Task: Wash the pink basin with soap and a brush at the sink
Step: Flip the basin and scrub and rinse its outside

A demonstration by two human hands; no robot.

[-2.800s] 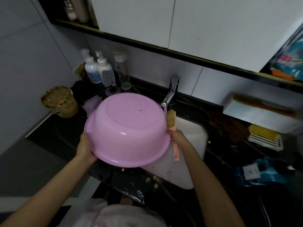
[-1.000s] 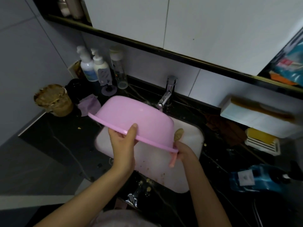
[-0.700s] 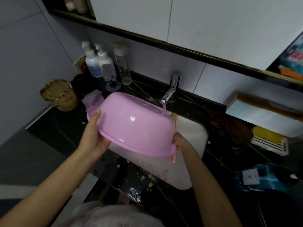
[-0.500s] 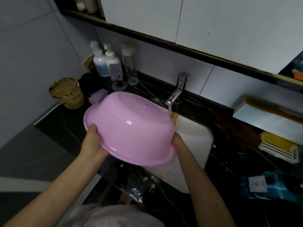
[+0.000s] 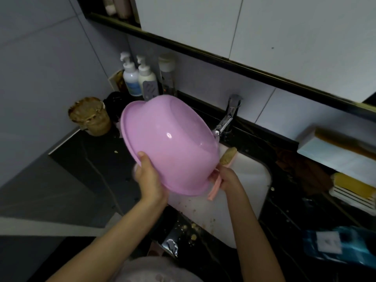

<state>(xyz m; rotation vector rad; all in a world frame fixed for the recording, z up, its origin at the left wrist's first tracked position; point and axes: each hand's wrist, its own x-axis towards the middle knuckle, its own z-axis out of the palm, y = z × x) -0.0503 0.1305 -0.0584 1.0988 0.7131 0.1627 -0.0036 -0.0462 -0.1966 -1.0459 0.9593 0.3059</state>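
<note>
The pink basin (image 5: 168, 143) is held upside down and tilted above the white sink (image 5: 250, 180), its bottom facing me and its far side close to the chrome tap (image 5: 225, 121). My left hand (image 5: 149, 178) grips the near rim with the thumb on the outside. My right hand (image 5: 225, 177) holds the rim at the lower right together with a pink-handled brush (image 5: 227, 155), whose tan bristles stick out past the basin. The basin's inside is hidden.
Two pump bottles (image 5: 137, 78) and a clear bottle (image 5: 167, 78) stand at the back left on the black counter (image 5: 97, 159). A brown-crusted jar (image 5: 90, 116) sits at the left. A white box (image 5: 335, 151), yellow sponge (image 5: 352, 187) and blue packet (image 5: 341, 243) lie right.
The basin has tipped further, its left rim rising and its bottom turning toward me. My left hand has slid along the rim toward the middle. My right hand keeps its grip.
</note>
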